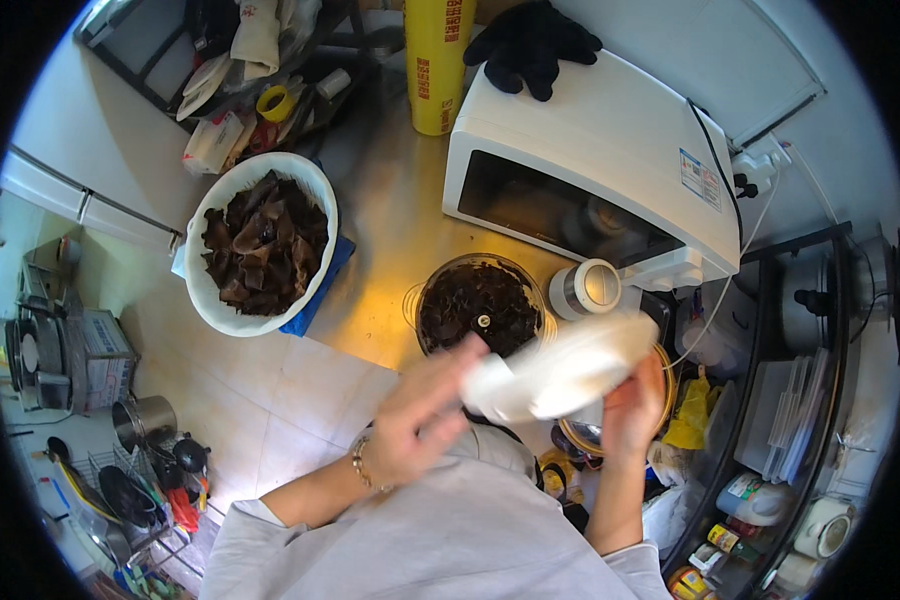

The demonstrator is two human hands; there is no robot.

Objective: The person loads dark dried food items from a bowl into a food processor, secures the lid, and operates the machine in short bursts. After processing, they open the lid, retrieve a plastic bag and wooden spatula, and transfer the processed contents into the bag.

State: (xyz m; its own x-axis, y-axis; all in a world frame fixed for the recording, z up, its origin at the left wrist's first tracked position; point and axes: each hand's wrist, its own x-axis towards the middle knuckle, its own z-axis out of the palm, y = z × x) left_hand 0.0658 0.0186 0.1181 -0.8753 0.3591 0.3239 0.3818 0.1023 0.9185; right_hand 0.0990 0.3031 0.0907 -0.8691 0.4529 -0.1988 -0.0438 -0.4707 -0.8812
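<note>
My right hand (636, 405) is shut on the rim of a white, lid-like piece (570, 371), tilted and blurred by motion. My left hand (420, 420), also blurred, is at the piece's left end with thumb and fingers apart; whether it touches is unclear. Just beyond my hands stands a clear food-processor bowl (546, 330) with a central spindle (484, 321). Dark chopped pieces (472, 292), apparently wood ear fungus, lie inside it. Farther left, a white colander-like basin (322, 187) holds larger dark brown pieces of the fungus (262, 240).
A blue cloth (322, 292) lies under the basin on the metal worktop (379, 225). A white microwave oven (592, 150) carries a black glove (532, 45). Close to the bowl is a white-and-steel motor unit (585, 289). A yellow cling-film box (439, 67) stands behind. Shelving (765, 390) is at right.
</note>
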